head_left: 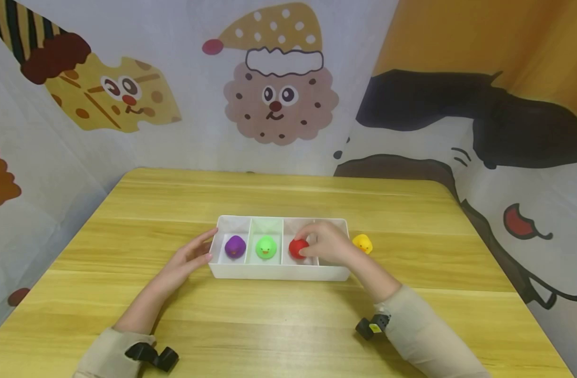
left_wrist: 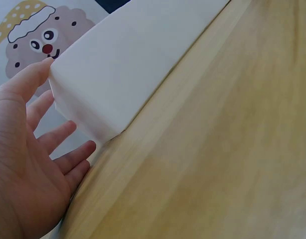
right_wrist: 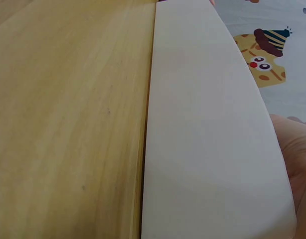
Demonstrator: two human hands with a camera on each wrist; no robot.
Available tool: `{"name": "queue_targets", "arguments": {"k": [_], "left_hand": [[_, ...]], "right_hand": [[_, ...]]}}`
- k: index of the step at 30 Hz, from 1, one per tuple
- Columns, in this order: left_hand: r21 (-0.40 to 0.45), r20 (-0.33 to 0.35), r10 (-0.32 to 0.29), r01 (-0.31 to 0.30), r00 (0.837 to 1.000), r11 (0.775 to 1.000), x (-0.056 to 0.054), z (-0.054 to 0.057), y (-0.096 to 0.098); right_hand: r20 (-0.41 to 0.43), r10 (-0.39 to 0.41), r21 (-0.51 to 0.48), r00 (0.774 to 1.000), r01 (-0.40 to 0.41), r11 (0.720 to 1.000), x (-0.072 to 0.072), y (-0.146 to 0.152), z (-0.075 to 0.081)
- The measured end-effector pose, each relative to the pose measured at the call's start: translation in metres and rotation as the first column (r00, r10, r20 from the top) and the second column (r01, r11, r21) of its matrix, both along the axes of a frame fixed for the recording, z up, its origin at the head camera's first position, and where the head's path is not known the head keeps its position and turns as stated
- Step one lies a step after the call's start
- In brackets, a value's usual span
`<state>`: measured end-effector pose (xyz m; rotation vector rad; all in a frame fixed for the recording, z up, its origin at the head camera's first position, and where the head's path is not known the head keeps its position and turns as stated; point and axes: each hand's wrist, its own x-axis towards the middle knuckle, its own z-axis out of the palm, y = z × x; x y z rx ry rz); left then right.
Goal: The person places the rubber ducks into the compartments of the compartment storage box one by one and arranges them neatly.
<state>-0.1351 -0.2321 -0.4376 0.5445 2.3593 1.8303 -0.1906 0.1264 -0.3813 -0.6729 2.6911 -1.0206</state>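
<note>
A white box [head_left: 279, 272] divided into several compartments stands on the table. My left hand [head_left: 186, 260] touches its left end with spread, nearly straight fingers; the left wrist view shows the thumb at the top corner of the box [left_wrist: 118, 64]. In the third compartment from the left, my right hand [head_left: 329, 244] pinches a small red ball-like toy [head_left: 297, 249] between thumb and fingers. A purple toy [head_left: 235, 247] lies in the first compartment, and a green toy duck [head_left: 266, 247] in the second. Most of the right hand [right_wrist: 297, 149] is hidden behind the box in the right wrist view.
Just right of the box, partly behind the right forearm, a yellow toy duck [head_left: 363, 243] sits on the wooden table [head_left: 279, 325]. Cloth with cartoon prints [head_left: 184, 152] hangs behind the table's far edge. Each sleeve carries a black wrist camera [head_left: 151, 357].
</note>
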Motion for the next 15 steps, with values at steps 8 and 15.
{"name": "queue_targets", "arguments": {"k": [8,15], "left_hand": [[0.008,0.000,-0.003,0.003,1.000,1.000,-0.0006,-0.0002,-0.0006],[0.008,0.000,-0.006,0.006,1.000,1.000,-0.0003,-0.0008,-0.0006]], "right_hand": [[0.013,-0.016,0.092,1.000,0.014,0.996,-0.0019,-0.0059,0.0015],[0.043,-0.029,0.099,0.999,0.025,0.995,-0.0008,-0.0067,0.0038]]}}
